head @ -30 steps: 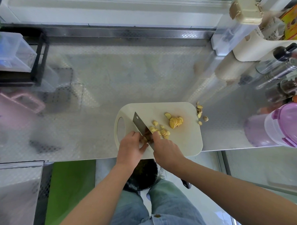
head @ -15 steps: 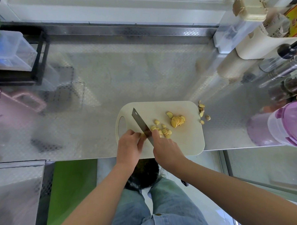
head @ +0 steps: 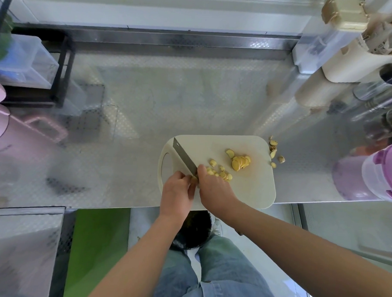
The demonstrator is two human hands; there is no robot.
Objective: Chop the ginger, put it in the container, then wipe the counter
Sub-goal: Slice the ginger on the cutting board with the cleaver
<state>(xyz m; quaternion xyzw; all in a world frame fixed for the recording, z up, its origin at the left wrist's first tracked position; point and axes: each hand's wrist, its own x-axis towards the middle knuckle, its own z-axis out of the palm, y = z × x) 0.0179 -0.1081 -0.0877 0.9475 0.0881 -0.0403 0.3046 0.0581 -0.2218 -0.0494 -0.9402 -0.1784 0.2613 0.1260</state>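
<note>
Now | steel counter (head: 170,97) under cutting board (head: 251,186) | right hand (head: 215,189) grips knife (head: 184,158) | left hand (head: 177,192) pinches ginger (head: 193,178)

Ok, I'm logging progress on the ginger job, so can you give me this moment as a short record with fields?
left hand: pinches ginger piece on cutting board
right hand: grips knife, blade against the piece
cut slices: on the board, right of the blade
scraps: on counter, past the board's right edge
stage: chopping; slices not yet off the board
</note>
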